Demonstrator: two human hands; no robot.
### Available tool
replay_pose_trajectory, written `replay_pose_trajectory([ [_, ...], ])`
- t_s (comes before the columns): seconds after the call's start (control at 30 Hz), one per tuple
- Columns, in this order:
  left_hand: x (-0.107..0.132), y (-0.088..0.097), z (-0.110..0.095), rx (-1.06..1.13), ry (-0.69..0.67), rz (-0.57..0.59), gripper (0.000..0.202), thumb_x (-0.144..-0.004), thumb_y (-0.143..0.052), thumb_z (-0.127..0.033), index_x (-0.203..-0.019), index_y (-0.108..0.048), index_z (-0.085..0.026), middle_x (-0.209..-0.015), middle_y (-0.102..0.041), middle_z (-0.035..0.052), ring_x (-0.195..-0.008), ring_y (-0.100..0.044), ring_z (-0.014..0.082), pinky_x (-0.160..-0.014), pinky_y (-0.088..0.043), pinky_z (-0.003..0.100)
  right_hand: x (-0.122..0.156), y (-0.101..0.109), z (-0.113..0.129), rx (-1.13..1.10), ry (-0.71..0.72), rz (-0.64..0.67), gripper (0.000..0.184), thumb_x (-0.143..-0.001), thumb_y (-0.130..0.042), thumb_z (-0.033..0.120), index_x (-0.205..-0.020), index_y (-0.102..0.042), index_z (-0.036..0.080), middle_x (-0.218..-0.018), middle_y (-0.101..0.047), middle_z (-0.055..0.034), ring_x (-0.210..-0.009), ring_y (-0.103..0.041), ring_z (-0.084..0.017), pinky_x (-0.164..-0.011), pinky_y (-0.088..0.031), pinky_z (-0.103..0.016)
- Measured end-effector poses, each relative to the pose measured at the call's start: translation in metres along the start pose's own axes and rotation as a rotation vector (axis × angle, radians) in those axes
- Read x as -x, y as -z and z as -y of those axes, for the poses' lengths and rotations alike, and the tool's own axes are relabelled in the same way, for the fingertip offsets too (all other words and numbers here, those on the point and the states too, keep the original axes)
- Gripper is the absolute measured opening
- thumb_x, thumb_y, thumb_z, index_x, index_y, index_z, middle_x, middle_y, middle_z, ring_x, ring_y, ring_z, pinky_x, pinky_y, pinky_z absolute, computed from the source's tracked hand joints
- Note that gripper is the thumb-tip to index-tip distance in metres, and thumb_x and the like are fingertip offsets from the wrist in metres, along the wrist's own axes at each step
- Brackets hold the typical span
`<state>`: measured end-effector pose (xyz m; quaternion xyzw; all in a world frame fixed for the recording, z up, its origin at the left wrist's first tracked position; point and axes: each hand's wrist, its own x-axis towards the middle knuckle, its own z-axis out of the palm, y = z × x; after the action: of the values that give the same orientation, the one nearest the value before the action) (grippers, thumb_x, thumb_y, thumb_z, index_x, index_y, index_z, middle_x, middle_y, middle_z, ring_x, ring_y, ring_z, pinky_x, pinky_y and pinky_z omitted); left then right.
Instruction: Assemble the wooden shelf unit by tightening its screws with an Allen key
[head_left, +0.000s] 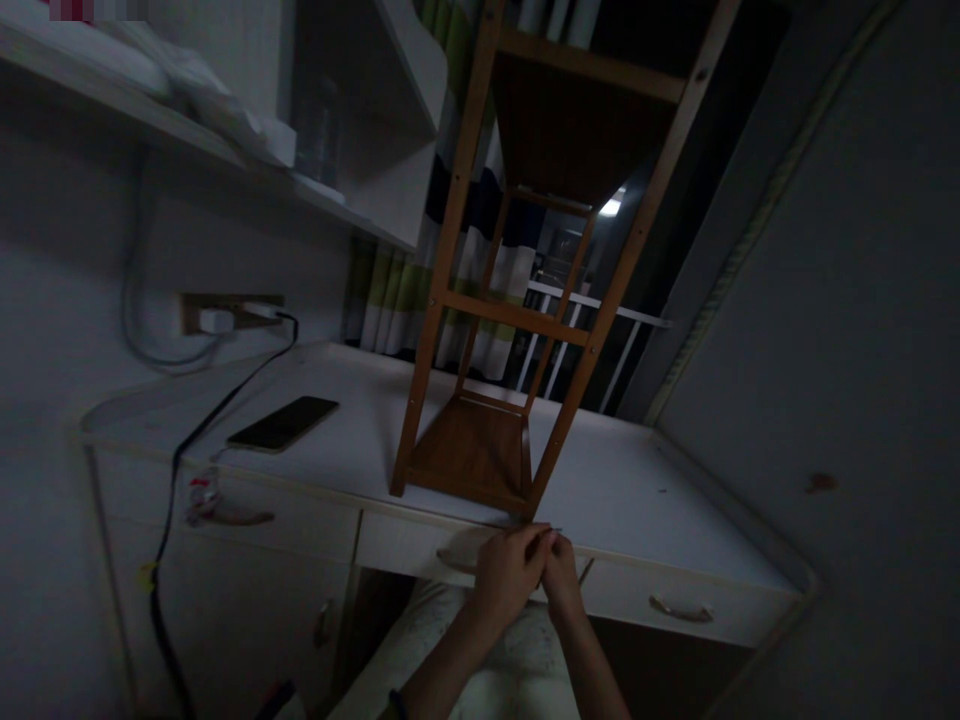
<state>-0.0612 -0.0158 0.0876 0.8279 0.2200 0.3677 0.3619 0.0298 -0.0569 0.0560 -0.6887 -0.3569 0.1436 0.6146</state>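
My left hand (508, 568) and my right hand (561, 572) meet just in front of the desk's front edge, fingertips pinched together. A thin dark sliver shows at the fingertips, too small and dim to name. Right behind them stands a brown wooden rack (480, 452) with slatless shelf panels and four-sided posts, upright on the white desk (600, 478). One front post ends close beside my fingers; whether they touch it I cannot tell. The insides of both hands are hidden.
On the desk's left lies a dark phone (283, 424). A black cable (217, 405) runs from the wall socket (232, 312) down past the desk front. A shelf (360, 215) overhangs the left. Striped curtains (390, 300) hang behind. A tiny dark piece (662, 491) lies at right.
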Motion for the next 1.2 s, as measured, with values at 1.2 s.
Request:
replay_pose_trajectory([
  [1.2, -0.003, -0.015, 0.025, 0.587, 0.174, -0.014, 0.044, -0.077, -0.038, -0.049, -0.076, -0.067, -0.015, -0.06, -0.061, 0.0042, -0.07, -0.057, 0.018, -0.067, -0.043, 0.027, 0.023, 0.004, -0.003, 0.815, 0.279, -0.076, 0.025, -0.084, -0.039, 0.023, -0.092, -0.062, 0.019, -0.089, -0.061, -0.0058, -0.075, -0.061, -0.015, -0.064, -0.04, -0.021],
])
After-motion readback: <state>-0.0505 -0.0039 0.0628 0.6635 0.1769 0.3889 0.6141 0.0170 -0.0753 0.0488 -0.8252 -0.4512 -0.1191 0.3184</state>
